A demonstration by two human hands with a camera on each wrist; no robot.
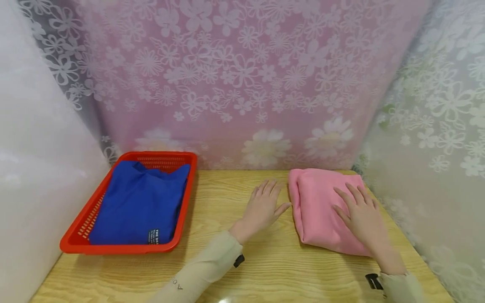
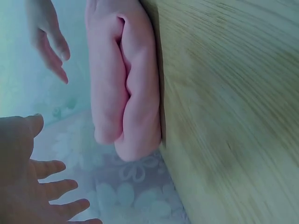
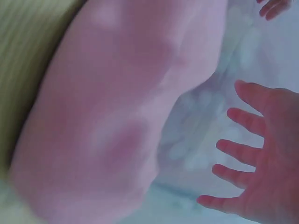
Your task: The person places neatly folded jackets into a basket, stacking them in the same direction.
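Nearest to me come two pale sleeves (image 1: 201, 261), reaching in over the desk (image 1: 227, 185) from its near edge, with a black strap (image 1: 239, 260) showing by each cuff. Reading the desk as a clock, with twelve at the far curtain (image 1: 242, 63), I see a folded pink cloth (image 1: 322, 210) lying at about two to three o'clock. It sits flat on the wood, thick and soft, its layered folds facing nine.

The person's right hand (image 1: 360, 214) hovers above the cloth's three o'clock side, just clear of it, palm down, fingers spread well apart and nearly straight, with hold of nothing. The left hand (image 1: 261, 206) hangs over the desk on the cloth's nine o'clock side, its fingers extended toward twelve and the thumb stretched out toward the cloth. It is near the cloth but apart from it, and grips nothing either.

Over at nine to ten o'clock a red basket (image 1: 121, 249) stands on the desk, with a folded blue cloth (image 1: 140, 206) inside; a dark label (image 1: 154, 236) with pale lettering shows at the blue cloth's five o'clock corner. White flowers pattern the pink curtain at twelve, and a paler flowered curtain (image 1: 435, 147) hangs at three.
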